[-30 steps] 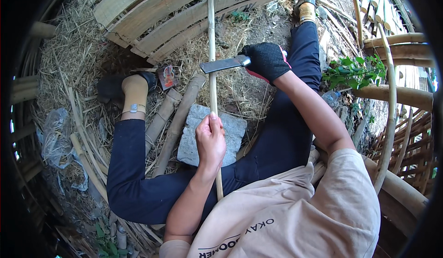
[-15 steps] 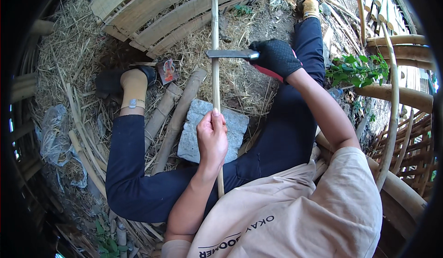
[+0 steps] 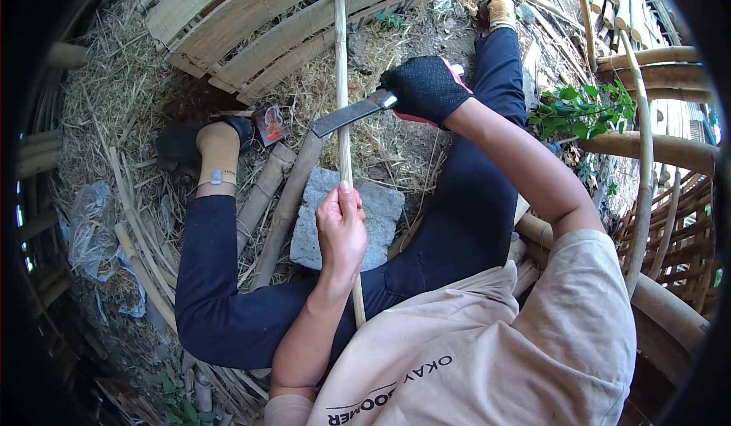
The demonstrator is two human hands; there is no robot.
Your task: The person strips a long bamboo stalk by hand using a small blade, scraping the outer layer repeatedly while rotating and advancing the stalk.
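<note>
A long, narrow bamboo strip [image 3: 342,68] runs from my waist out toward a slatted wooden crate. My bare left hand [image 3: 341,226] is wrapped round it, thumb on top, above a grey stone block [image 3: 381,214]. My right hand [image 3: 426,91], in a black and pink glove, grips a knife by its handle. The broad flat knife blade [image 3: 346,118] lies across the strip beyond my left hand, slanting with its tip toward the near left. The knife's handle is mostly hidden in the glove.
The wooden crate [image 3: 259,19] stands at the far side. Bamboo poles [image 3: 285,205] lie left of the stone. A crumpled plastic bag [image 3: 93,228] is farther left, on straw. Bamboo rails [image 3: 655,148] and a green plant [image 3: 582,114] are at the right. My legs spread either side.
The knife has come nearer along the strip, and its blade has turned from nearly level to slanted. My right hand moved left with it. The left hand keeps its hold.
</note>
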